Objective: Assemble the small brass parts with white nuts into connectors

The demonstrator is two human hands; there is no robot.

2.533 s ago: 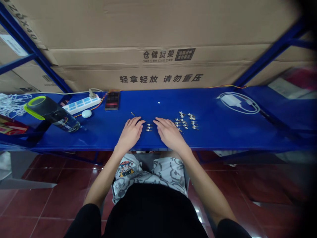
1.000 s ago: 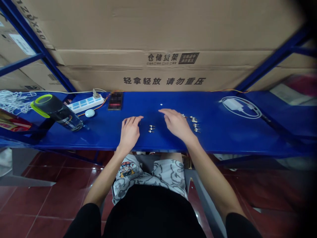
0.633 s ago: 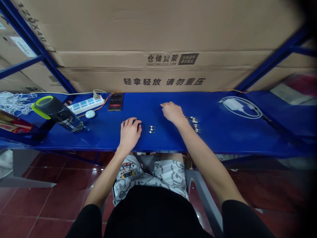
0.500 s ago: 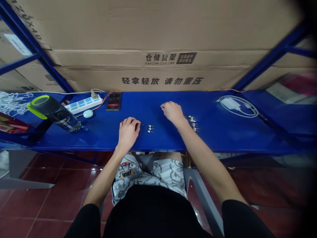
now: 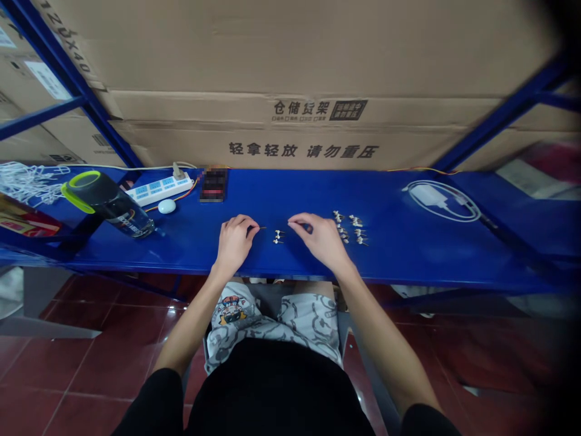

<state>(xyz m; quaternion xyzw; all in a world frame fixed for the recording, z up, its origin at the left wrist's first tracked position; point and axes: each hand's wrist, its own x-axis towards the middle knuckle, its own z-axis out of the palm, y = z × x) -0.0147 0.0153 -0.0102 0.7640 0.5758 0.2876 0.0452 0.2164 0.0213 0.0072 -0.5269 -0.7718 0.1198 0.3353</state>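
My left hand (image 5: 235, 243) rests over the blue shelf top (image 5: 258, 188), thumb and forefinger pinched on a thin brownish pin-like piece (image 5: 264, 227) that points right. Facing it, my right hand (image 5: 321, 240) has its thumb and forefinger tips together; whatever is between them is too small to make out. Between the hands lie small white pieces with thin pins (image 5: 278, 234), close to the near edge. Beside my right hand, several more of these white pinned pieces (image 5: 358, 232) lie in two rough columns, the nearer column partly behind the hand.
At the left stand a dark bottle (image 5: 113, 206) with a green loop, a white power strip (image 5: 158, 189), a small white rounded object (image 5: 167, 206) and a blurred dark box (image 5: 213, 184). A white charger with cable (image 5: 429, 195) lies right. Large cardboard boxes (image 5: 281, 54) rise behind.
My right hand has come down toward me and slightly left, closer to the pieces between the hands. Fewer pieces show there now. My left hand keeps its pinch, and the view has shifted slightly.
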